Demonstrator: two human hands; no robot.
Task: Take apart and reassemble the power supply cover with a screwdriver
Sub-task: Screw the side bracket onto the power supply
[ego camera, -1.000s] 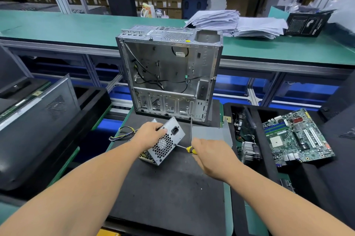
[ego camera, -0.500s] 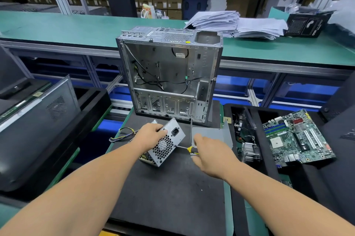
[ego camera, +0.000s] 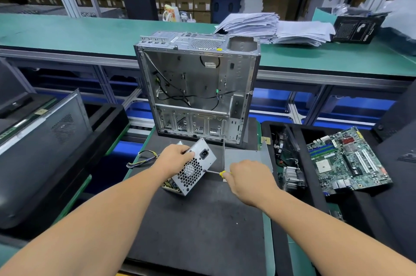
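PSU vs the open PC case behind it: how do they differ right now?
The power supply is small, tilted on the mat and gripped by the left hand; the PC case is large, upright and untouched. The screwdriver in the right hand meets only the power supply. Both are bare grey metal with vent holes.

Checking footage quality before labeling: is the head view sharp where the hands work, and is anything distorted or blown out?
Head view: power supply and screwdriver are sharp under even overhead light; wide-angle bending curves the green bench edge; paper stack is bright, not clipped.
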